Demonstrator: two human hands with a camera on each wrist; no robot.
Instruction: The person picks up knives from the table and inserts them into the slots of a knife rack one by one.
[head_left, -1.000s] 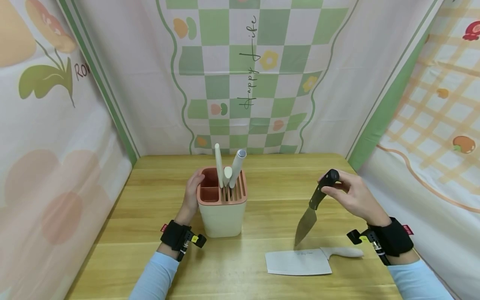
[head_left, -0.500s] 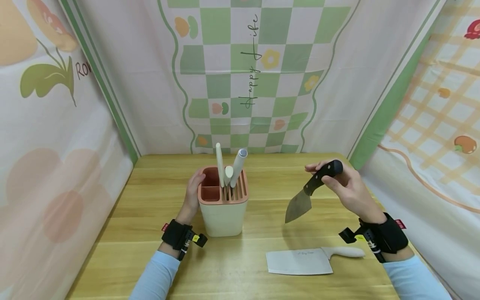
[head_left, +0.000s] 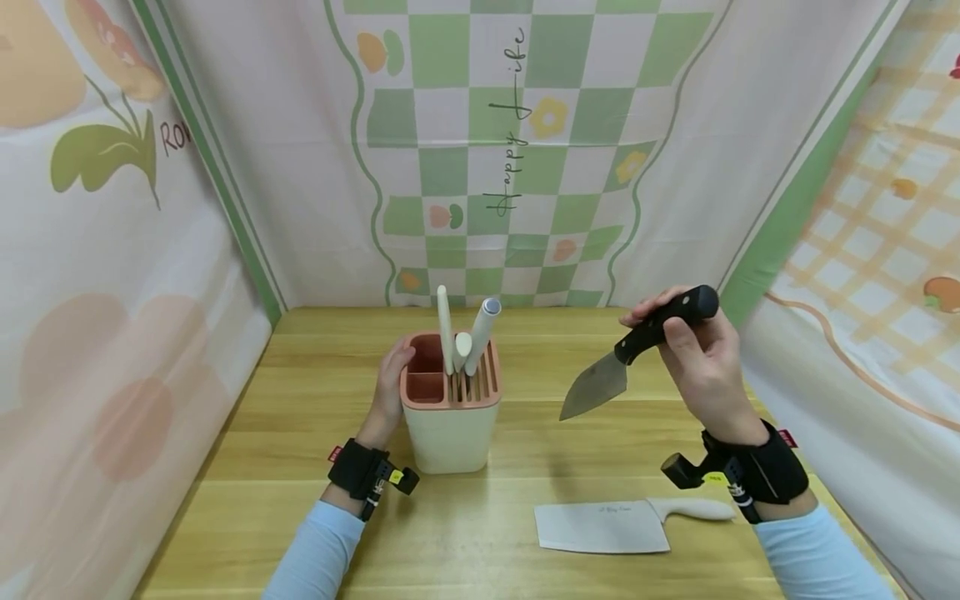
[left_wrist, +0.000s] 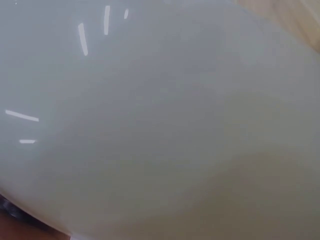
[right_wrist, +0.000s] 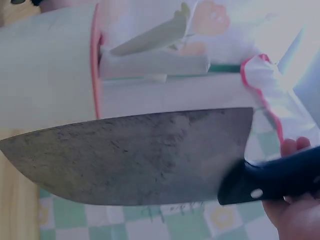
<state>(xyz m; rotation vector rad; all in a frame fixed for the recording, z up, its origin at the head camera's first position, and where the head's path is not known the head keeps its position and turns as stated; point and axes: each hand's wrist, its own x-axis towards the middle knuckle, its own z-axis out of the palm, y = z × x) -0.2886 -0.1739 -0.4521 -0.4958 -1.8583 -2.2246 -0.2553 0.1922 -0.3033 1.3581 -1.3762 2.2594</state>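
Observation:
A cream knife block point(head_left: 452, 437) with a terracotta slotted top stands upright on the table. Several pale-handled tools, one a white handle point(head_left: 483, 333) with a grey end cap, rise from its slots. My left hand point(head_left: 389, 383) holds the block at its left side, fingertips at the rim; the block's glossy wall point(left_wrist: 160, 110) fills the left wrist view. Held up in the air right of the block is a knife point(head_left: 596, 387) with a broad blade and black riveted handle. My right hand point(head_left: 701, 367) grips that handle, blade pointing left and down.
A white-handled cleaver point(head_left: 602, 527) lies flat near the front of the wooden table point(head_left: 315, 417), its handle to the right. Patterned cloth point(head_left: 510, 167) hangs behind the table and at both sides.
My right hand has raised the black-handled knife off the area above the cleaver, and its blade has swung from steeply down toward the left. The left hand and block stay put.

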